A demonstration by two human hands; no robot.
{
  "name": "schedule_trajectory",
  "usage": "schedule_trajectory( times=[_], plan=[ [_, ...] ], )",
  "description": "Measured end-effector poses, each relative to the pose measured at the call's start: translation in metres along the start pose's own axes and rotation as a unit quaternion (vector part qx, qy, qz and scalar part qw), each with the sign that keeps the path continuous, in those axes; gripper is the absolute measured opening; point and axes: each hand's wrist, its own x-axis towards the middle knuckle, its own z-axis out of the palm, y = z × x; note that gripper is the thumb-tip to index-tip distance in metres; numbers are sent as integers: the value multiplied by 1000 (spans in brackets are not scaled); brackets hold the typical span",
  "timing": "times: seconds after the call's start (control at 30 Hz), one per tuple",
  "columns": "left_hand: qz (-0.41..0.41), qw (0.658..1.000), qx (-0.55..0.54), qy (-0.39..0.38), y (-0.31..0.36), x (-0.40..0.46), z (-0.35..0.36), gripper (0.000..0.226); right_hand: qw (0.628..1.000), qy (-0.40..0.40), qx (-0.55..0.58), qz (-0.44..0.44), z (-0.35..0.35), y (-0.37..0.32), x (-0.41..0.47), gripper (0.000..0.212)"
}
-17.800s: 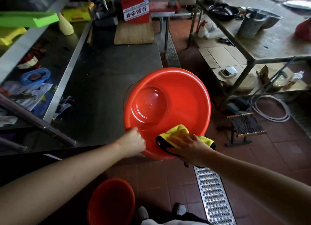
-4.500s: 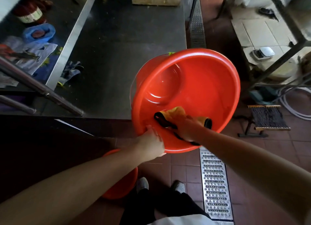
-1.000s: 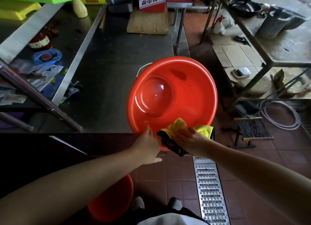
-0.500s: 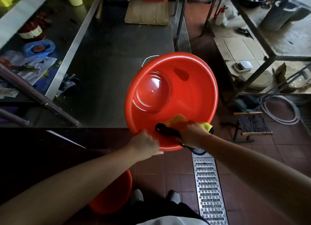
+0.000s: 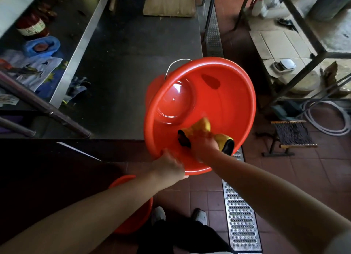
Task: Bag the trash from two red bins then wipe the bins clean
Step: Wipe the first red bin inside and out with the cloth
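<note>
A red bin (image 5: 224, 101) with a wire handle is tipped toward me at the corner of the steel table, its inside empty and glossy. My left hand (image 5: 170, 165) grips its near rim from below. Inside the bin, my right hand (image 5: 204, 145) holds a yellow and black cloth (image 5: 204, 125) against the lower inner wall. A second red bin (image 5: 133, 206) stands on the floor under my left forearm, mostly hidden by it.
The steel table (image 5: 133, 54) carries a wooden board (image 5: 169, 1) at its far end. A floor drain grate (image 5: 240, 215) runs past my feet on the right. A metal rack (image 5: 303, 44), a small stool (image 5: 292, 134) and a coiled hose (image 5: 326, 116) stand at right.
My right hand has pushed the cloth from the bin's near rim deeper onto the inner wall. The bin has tipped a little more toward me; my left hand still holds the rim.
</note>
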Motion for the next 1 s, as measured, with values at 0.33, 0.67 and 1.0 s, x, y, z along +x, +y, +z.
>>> schedule_trajectory(
  times=[0.33,0.67,1.0],
  plan=[
    [43,996,73,-23,-4,-7,4,47,1000,-5,26,1,12,1,35,64],
    [96,986,133,-16,-18,-13,12,38,999,14,41,-17,37,-5,113,51],
    [57,991,59,-101,-2,-2,12,41,998,18,44,-45,45,-12,34,61]
  ],
)
